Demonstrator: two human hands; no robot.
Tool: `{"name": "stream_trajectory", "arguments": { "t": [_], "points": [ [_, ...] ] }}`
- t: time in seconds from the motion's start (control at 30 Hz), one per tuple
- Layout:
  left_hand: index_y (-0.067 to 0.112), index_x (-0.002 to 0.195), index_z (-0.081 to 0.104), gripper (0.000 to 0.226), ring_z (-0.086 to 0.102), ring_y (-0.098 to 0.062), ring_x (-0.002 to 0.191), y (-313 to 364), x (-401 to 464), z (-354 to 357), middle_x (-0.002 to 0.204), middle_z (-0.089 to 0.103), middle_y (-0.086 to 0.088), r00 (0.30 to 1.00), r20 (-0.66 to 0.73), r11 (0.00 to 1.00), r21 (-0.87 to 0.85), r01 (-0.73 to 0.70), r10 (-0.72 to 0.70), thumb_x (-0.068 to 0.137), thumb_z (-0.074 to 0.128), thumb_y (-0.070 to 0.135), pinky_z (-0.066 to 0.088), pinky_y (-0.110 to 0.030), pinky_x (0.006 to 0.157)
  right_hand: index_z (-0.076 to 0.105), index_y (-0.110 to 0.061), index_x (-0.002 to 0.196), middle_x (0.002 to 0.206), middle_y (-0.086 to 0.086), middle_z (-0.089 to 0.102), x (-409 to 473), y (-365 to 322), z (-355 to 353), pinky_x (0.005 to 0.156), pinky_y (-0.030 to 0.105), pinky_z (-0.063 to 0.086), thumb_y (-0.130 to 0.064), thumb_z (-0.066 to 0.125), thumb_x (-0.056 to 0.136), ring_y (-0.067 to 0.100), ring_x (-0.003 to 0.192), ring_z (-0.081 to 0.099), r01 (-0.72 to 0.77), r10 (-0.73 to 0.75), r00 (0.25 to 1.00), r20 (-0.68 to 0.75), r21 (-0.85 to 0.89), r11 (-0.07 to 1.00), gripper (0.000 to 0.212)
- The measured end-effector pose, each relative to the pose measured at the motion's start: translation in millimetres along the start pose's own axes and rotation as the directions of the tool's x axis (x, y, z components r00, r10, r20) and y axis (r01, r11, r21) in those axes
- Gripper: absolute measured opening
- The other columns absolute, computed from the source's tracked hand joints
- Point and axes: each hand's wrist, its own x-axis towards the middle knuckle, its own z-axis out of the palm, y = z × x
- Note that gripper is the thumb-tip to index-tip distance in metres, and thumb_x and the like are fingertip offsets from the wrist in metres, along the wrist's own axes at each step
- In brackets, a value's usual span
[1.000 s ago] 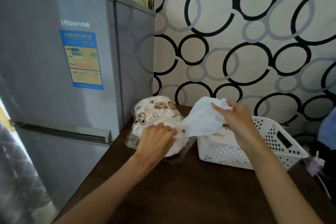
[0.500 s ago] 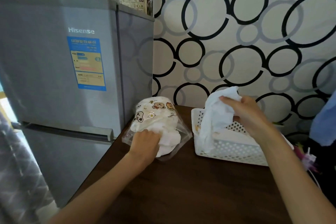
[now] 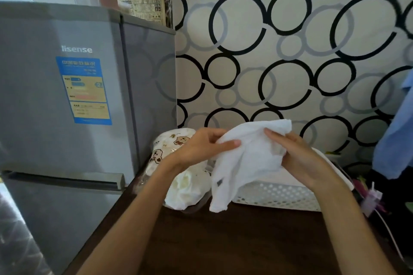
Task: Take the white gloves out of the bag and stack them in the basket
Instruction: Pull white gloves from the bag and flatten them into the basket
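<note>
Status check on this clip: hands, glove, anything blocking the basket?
Left hand and right hand both grip one white glove, held above the basket. Bag still holds more. Nothing blocking.

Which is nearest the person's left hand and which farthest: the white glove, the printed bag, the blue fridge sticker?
1. White glove: held by the left hand.
2. Printed bag: just behind and below it.
3. Blue fridge sticker: far left.

Left hand off bag, now on glove

Left hand [image 3: 201,147] left the bag [image 3: 178,176] and came up to pinch the white glove's [image 3: 243,163] left edge; right hand [image 3: 299,158] keeps its grip, glove now spread between both, hanging over the basket's [image 3: 279,196] near-left corner.
</note>
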Motion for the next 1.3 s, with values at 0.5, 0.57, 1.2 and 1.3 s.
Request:
{"name": "stream_trajectory", "arguments": {
  "t": [0.5, 0.57, 1.2, 1.3],
  "points": [
    [0.024, 0.095, 0.068, 0.016, 0.067, -0.002, 0.072, -18.0, 60.9, 26.9, 0.083, 0.071, 0.010, 1.000, 0.007, 0.999, 0.054, -0.010, 0.010, 0.095, 0.053, 0.032, 0.048, -0.011, 0.056, 0.069, -0.020, 0.094, 0.103, 0.012, 0.068, 24.9, 12.6, -72.8, 0.087, 0.043, 0.049, -0.032, 0.061, 0.089, 0.028, 0.095, 0.062, 0.013, -0.089, 0.912, -0.401, -0.188, 0.982, 0.015],
    [0.020, 0.101, 0.065, 0.019, 0.067, -0.007, 0.083, -21.4, 71.5, 31.4, 0.090, 0.070, 0.005, 0.999, -0.039, 0.999, 0.049, -0.013, 0.015, 0.098, 0.049, 0.028, 0.054, -0.018, 0.065, 0.067, -0.024, 0.084, 0.094, 0.007, 0.067, 26.8, 14.9, -75.0, 0.084, 0.042, 0.050, -0.028, 0.058, 0.092, 0.026, 0.091, 0.061, 0.014, -0.115, 0.891, -0.439, -0.227, 0.974, 0.012],
    [0.027, 0.096, 0.045, 0.017, 0.048, -0.004, 0.062, 3.3, 95.6, 35.7, 0.071, 0.051, 0.009, 0.497, -0.831, 0.961, 0.153, -0.230, 0.251, 0.103, 0.032, 0.034, 0.040, -0.024, 0.060, 0.067, -0.028, 0.089, 0.079, -0.008, 0.071, 36.1, -28.3, -24.4, 0.065, 0.017, 0.053, -0.024, 0.058, 0.092, 0.007, 0.070, 0.066, 0.290, -0.405, 0.875, -0.264, -0.384, 0.877, 0.010],
    [0.024, 0.107, 0.051, 0.019, 0.056, -0.006, 0.075, -23.6, 122.4, 42.4, 0.089, 0.062, 0.006, 0.750, -0.610, 0.944, 0.326, -0.060, 0.258, 0.103, 0.034, 0.032, 0.043, -0.026, 0.064, 0.066, -0.022, 0.098, 0.083, -0.004, 0.068, 37.7, -8.4, -58.5, 0.058, 0.016, 0.051, -0.019, 0.058, 0.093, 0.008, 0.073, 0.063, 0.030, -0.146, 0.935, -0.324, -0.338, 0.941, 0.010]
  ]
}}
